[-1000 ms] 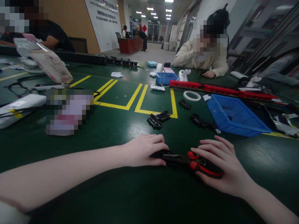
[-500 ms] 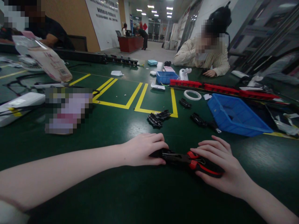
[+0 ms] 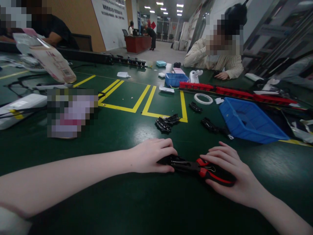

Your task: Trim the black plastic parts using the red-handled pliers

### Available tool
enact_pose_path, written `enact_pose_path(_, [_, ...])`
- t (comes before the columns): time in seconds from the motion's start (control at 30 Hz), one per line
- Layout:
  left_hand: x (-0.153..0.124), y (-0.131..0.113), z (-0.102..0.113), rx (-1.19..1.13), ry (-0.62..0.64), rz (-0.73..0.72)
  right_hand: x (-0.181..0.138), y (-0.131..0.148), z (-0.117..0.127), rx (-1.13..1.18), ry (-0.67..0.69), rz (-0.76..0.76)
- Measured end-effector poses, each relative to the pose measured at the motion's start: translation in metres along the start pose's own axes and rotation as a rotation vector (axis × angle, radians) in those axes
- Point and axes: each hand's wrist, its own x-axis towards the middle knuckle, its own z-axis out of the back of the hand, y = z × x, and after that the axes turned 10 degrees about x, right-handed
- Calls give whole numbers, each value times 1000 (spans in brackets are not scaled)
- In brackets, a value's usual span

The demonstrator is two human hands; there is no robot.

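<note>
Red-and-black pliers (image 3: pixel 195 167) lie flat on the green table (image 3: pixel 137 202) right in front of me. My right hand (image 3: pixel 232 176) covers their red handles, fingers wrapped over them. My left hand (image 3: pixel 151 156) is curled over something small and dark at the pliers' jaw end; what it grips is hidden under the fingers. Both forearms rest low on the table.
Black plastic parts (image 3: pixel 166 122) and another dark part (image 3: pixel 210 126) lie just beyond my hands. A blue bin (image 3: pixel 249 120) sits at right, a smaller blue bin (image 3: pixel 175 79), red strips (image 3: pixel 220 89) and a tape ring (image 3: pixel 203 98) farther back. A person in a striped shirt (image 3: pixel 215 60) sits across.
My hands and the pliers stay almost in place; the view has tilted slightly, so everything sits a little lower in the picture.
</note>
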Motion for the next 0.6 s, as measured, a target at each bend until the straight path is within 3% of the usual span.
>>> enact_pose_path(0.27, [0,0,-1,-1,-9,-6,2,5,1,23,-67,-1])
enact_pose_path(0.6, [1,0,0,12,-38,-24,0,0,1,80,-57,-63])
